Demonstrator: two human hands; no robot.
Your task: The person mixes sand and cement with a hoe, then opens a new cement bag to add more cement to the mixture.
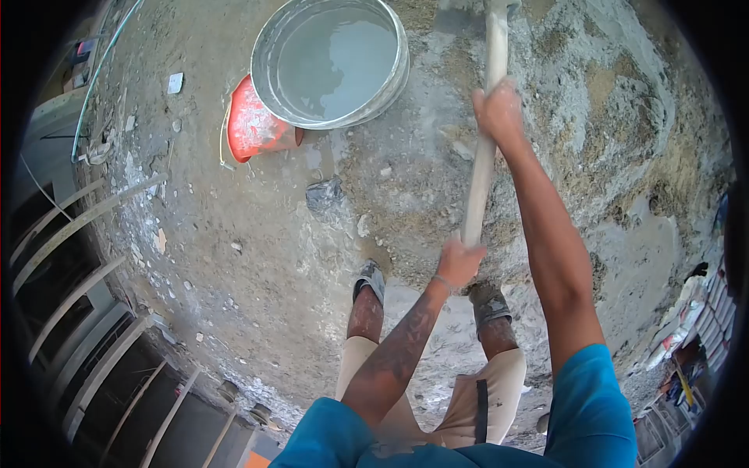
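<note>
Both hands on one wooden handle [478,187], 12–1 o'clock.
Left hand [460,263]: grip wrapped round the near end. Right hand [500,111]: grip closed farther up. Rough ground [257,312] below. Red bucket [261,125], 11 o'clock, partly behind round tub [395,92] of greyish liquid.

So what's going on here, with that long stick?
Someone in a blue shirt is gripping a long wooden handle with both hands: the left hand near the close end, the right hand farther along. Ahead, a wide bucket of greyish liquid stands on the gritty ground, partly hiding a red bucket.
</note>
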